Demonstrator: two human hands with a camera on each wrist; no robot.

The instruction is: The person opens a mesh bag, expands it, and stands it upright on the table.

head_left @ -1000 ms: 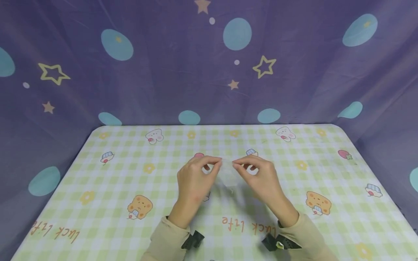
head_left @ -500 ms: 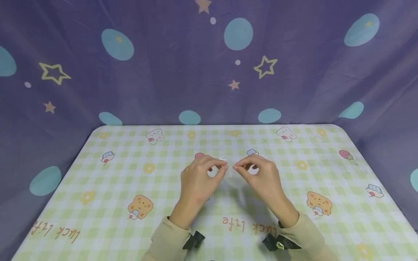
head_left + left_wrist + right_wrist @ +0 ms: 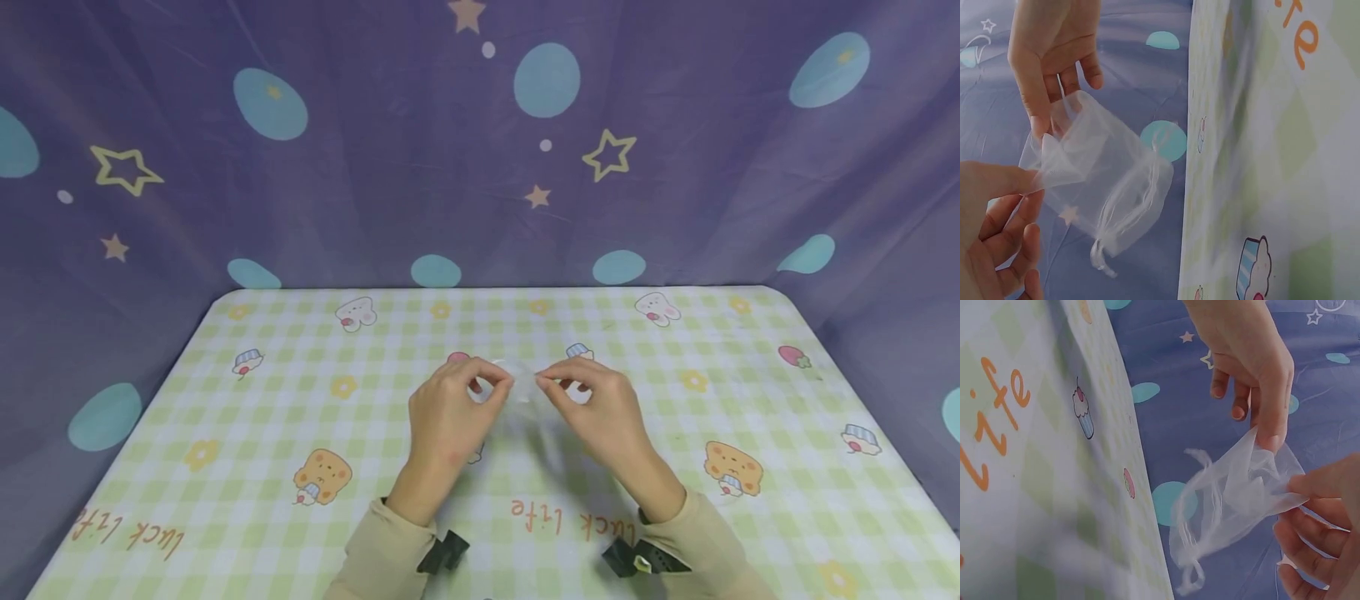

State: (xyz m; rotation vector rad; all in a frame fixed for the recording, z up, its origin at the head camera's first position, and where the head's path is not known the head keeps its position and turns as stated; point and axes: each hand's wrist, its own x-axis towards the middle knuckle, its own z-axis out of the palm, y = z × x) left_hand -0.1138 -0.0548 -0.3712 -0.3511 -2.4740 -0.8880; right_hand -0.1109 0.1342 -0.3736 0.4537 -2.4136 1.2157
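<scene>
A small sheer white drawstring pouch (image 3: 1116, 165) is held up above the table between both hands. My left hand (image 3: 444, 417) pinches one side of its upper edge between thumb and forefinger. The opposite side of that edge is pinched by the thumb and forefinger of my right hand (image 3: 606, 417). Part of the fabric folds over near the fingertips. White drawstring cords (image 3: 1213, 506) run across the pouch's lower part, with a loop dangling from one corner. In the head view the pouch (image 3: 522, 387) is faint against the checked cloth.
A green-and-white checked cloth (image 3: 247, 467) with printed cartoon figures covers the table. Behind it hangs a purple curtain (image 3: 375, 167) with stars and teal spots. Dark straps (image 3: 444, 552) are at the sleeve cuffs.
My left hand shifted right towards the right hand, then back left, so the gap between the fingertips has narrowed and widened again. The pouch's hanging shape has changed; the right hand stays almost still.
</scene>
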